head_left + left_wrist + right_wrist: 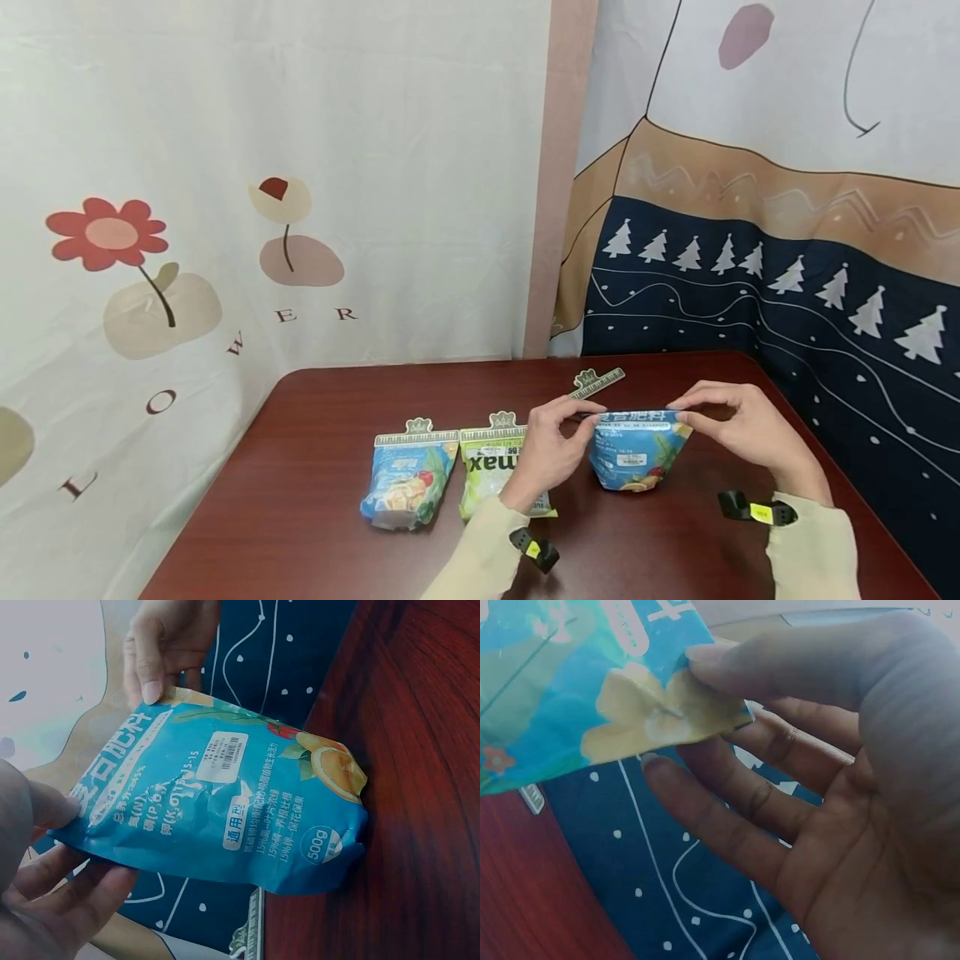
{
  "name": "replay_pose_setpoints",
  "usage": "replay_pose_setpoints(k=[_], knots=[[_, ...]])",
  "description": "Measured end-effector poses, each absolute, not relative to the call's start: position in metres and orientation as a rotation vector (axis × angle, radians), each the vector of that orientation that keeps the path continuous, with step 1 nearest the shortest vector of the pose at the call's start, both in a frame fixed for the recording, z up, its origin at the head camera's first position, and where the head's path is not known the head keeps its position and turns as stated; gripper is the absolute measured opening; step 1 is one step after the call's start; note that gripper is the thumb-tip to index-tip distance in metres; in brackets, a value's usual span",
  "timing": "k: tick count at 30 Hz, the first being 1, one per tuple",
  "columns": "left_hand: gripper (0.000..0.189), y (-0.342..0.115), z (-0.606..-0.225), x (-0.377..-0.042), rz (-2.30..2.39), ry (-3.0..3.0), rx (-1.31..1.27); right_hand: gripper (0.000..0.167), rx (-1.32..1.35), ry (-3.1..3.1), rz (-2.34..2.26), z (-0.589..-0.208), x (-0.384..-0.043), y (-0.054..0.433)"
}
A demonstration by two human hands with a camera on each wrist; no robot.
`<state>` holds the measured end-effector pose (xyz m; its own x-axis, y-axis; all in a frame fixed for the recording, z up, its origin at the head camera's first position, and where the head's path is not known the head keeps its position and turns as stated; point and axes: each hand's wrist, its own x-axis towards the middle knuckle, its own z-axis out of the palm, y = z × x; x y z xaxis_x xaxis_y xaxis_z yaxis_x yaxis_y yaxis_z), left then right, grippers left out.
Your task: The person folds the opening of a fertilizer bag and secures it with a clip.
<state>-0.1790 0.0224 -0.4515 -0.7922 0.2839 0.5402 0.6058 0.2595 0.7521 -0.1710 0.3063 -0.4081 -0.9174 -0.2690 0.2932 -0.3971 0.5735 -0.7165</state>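
Observation:
Both hands hold a blue fertilizer bag (633,457) upright over the right half of the table, by the two ends of its top edge. The left hand (551,446) pinches the left top corner, thumb in front and fingers behind. At the opposite corner, the right hand (750,425) pinches the top edge between thumb and fingers. The left wrist view shows the bag's printed face (247,802), with a white barcode label, fruit pictures and "500g". In the right wrist view, the thumb presses on the bag's yellow-flowered corner (660,712).
A loose ruler-marked clip (597,382) lies behind the bag near the table's back edge. Left of the hands lie another blue bag (408,483) and a green bag (487,475), each with such a clip along its top; the left forearm partly covers the green one. Printed curtains hang behind the table (300,550).

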Motion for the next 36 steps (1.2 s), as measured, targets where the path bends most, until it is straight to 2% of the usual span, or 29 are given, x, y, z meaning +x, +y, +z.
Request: replay_pose_setpoints(k=[8,19,28,36], knots=[[0.013,0.04,-0.434,-0.179,-1.368,-2.397,-0.81,0.013,0.634,-2.617,1.217,-0.408,-0.174,0.294],[0.01,0.057,-0.429,-0.183,-1.055,-2.379,-0.967,0.015,0.719,-2.582,1.251,-0.407,-0.176,0.278],[0.009,0.058,-0.43,-0.185,-1.105,-2.349,-0.985,0.018,0.695,-2.586,1.221,-0.41,-0.177,0.277],[0.006,0.054,-0.432,-0.185,-1.31,-2.394,-0.902,0.012,0.633,-2.642,1.237,-0.408,-0.177,0.28]])
